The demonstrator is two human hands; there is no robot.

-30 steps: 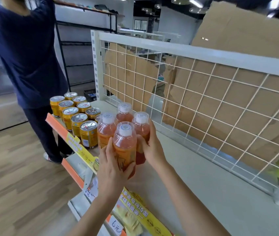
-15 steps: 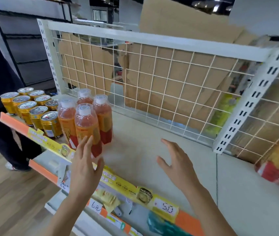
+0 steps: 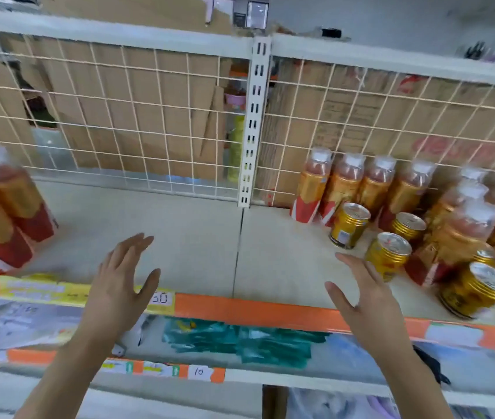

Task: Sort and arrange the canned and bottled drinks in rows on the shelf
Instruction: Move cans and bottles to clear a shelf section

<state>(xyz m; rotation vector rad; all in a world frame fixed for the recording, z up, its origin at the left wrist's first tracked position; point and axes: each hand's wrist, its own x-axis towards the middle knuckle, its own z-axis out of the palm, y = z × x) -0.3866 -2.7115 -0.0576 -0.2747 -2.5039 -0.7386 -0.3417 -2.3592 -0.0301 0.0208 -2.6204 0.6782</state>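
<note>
Over the front lip of the shelf (image 3: 197,231) both hands hover, holding nothing. The left hand (image 3: 119,279) is flat, fingers straight and close together, thumb spread wide, above the yellow part of the price strip (image 3: 255,309); it covers part of a handwritten price tag there. The right hand (image 3: 364,294) is spread the same way above the orange part, its fingertips just beside the nearest of the gold cans (image 3: 388,255); motion blur hides whether they touch.

Four cans show plainly, standing loose and unaligned on the right half of the shelf, and a fifth lid peeks out among the right-hand bottles (image 3: 463,234). That cluster is smeared and cut off by the frame edge, so its count cannot be told. Behind the cans, a back row of bottles (image 3: 361,182) with white caps and orange-and-red labels stands against the wire grid (image 3: 149,116); their label print is unreadable.

On the far left, the left-hand bottles (image 3: 7,207) are heavily blurred and partly out of frame. The middle of the shelf lies bare between the two groups. A slotted post (image 3: 253,122) splits the grid, with cardboard (image 3: 155,95) behind it. Below, a lower shelf (image 3: 346,379) holds teal packets (image 3: 240,340), half hidden by the strip and both forearms
</note>
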